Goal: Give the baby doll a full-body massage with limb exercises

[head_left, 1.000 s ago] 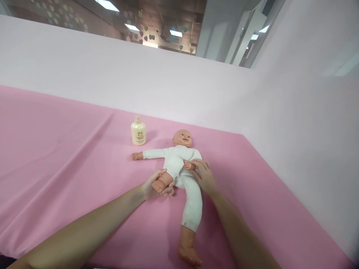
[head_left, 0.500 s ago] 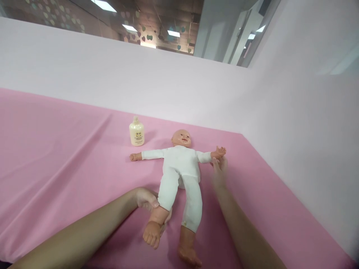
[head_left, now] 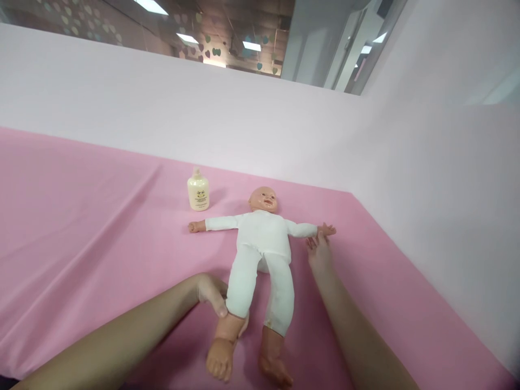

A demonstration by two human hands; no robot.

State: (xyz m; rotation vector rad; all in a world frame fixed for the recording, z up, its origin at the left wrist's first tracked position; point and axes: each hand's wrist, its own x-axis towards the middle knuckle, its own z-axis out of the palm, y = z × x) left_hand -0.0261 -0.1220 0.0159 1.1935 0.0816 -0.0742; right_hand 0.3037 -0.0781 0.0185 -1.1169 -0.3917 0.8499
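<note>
A baby doll [head_left: 266, 233] in a white cloth body suit lies on its back on the pink sheet [head_left: 101, 238], head toward the wall and arms stretched out sideways. My left hand [head_left: 213, 295] is wrapped around its lower leg on the left of the view, just above the bare foot; the thumb lies on top, and the other fingers are mostly hidden beneath. At the doll's wrist on the right, my right hand [head_left: 320, 253] has its fingers apart, with fingertips against or just below that wrist. The doll's other leg [head_left: 280, 295] rests free.
A cream-coloured bottle [head_left: 198, 194] with a dark printed label stands on the sheet, left of the doll's head. A white wall [head_left: 182, 108] rises behind, and another wall [head_left: 455, 179] borders the right side. A window [head_left: 227, 32] sits above.
The doll's arm on the right has straightened outward and down toward the sheet. My right hand's fingers have loosened from its wrist. The held leg has shifted slightly downward in the view.
</note>
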